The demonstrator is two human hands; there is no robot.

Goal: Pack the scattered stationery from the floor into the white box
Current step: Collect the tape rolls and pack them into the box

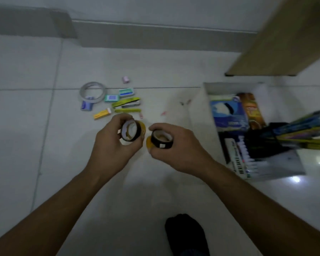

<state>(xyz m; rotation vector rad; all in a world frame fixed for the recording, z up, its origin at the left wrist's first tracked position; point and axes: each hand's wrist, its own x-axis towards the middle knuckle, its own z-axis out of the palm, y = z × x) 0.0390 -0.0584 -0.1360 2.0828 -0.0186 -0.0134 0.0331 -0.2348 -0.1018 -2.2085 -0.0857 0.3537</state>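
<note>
My left hand [111, 146] grips a black and yellow tape roll [132, 132] above the floor. Close beside it, my right hand [181, 146] grips a second black tape roll [162, 139] with a yellow one under it. The white box [207, 100] stands on the floor to the right, holding packets, a marker pack [238, 157] and a bundle of pens [301, 130]. Scattered on the tiles beyond my hands lie a large clear tape ring [92, 92], a yellow-green stapler [127, 105], small staple boxes [126, 92] and a yellow packet [102, 114].
A wooden cabinet [284, 39] stands behind the box at the top right. A grey skirting [137, 36] runs along the wall. My foot in a dark sock [187, 235] rests at the bottom centre. A small pink item [125, 79] lies farther back.
</note>
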